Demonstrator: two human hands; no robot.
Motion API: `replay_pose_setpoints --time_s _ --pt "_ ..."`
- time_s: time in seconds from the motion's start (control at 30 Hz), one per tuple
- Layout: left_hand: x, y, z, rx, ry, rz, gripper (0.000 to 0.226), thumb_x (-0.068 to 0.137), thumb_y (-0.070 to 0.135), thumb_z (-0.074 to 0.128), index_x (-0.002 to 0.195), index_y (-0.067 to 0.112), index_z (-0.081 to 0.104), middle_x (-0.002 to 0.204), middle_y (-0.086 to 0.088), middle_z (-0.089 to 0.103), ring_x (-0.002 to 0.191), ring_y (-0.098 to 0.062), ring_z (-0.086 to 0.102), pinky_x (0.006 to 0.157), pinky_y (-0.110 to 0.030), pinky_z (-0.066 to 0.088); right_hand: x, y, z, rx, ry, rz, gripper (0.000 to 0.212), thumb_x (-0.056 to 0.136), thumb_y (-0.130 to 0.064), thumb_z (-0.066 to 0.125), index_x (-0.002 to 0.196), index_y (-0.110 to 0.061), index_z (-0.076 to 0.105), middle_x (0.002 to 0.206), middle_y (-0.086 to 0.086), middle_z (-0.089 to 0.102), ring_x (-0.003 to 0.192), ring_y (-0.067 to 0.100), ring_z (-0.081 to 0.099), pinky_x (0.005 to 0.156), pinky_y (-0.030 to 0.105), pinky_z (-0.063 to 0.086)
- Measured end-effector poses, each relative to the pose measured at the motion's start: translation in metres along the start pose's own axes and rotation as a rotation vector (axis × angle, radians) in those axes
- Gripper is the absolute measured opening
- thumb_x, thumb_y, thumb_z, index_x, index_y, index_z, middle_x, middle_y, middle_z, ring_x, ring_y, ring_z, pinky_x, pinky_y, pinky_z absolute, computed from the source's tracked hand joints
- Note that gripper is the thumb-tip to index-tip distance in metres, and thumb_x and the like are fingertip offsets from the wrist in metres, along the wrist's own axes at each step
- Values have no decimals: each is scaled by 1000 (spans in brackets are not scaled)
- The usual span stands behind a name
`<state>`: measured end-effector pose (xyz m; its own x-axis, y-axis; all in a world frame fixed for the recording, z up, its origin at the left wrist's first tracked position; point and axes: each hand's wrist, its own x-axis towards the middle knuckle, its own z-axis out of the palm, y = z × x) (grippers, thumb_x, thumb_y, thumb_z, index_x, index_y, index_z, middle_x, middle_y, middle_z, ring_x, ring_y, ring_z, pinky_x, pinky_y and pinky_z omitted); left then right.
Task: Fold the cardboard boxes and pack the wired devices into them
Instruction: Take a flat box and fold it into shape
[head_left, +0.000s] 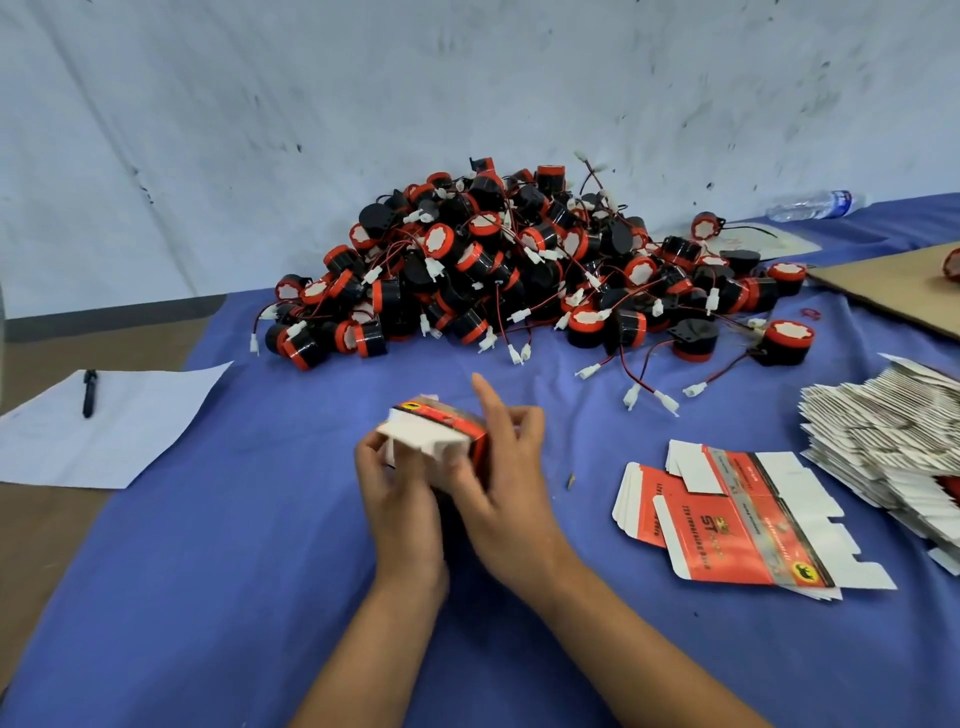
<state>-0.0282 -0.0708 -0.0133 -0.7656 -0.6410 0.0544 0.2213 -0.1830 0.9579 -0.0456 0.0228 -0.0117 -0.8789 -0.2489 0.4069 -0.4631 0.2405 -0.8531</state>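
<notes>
Both hands, left and right, grip a half-folded box; the devices are heaped at 12 o'clock.

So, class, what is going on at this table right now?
A person is folding a small red cardboard box with both hands: the left hand and right hand grip it while its white flaps stand open. A heap of black-and-red wired devices waits behind it, and flat unfolded boxes lie to the right.

Bare blue cloth lies between device pile and flat boxes.
</notes>
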Motion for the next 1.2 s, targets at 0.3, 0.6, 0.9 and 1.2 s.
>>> replay_pose_setpoints --time_s 0.3,0.6,0.9,1.2 --pt "22 7 -24 46 117 -141 16 102 7 48 103 7 64 86 -6 68 80 -27 67 58 -35 55 -12 -8 20 -299 -233 -253 64 100 -61 34 160 -41 21 148 -16 37 140 15 24 119 40 29" --pt "14 4 -12 331 -237 548 39 103 18 59 139 32 55 136 16 62 124 -12 62 99 -29 54 13 4 -16 412 -149 159 55 94 -27 75 142 -28 50 115 6 72 108 23 71 90 42 59" --pt "0 7 -7 157 -432 382 41 106 18 37 138 32 59 161 3 46 151 -10 38 121 -29 35 12 10 -16 390 -4 214 15 102 -14 63 115 -20 59 103 5 74 92 24 72 72 49 63" --pt "10 8 -9 24 -297 262 36 105 20 39 127 30 66 150 -1 58 144 -21 48 119 -51 40 14 10 -26 729 -374 263 39 96 -16 65 135 -13 62 130 16 67 120 29 65 103 48 53"
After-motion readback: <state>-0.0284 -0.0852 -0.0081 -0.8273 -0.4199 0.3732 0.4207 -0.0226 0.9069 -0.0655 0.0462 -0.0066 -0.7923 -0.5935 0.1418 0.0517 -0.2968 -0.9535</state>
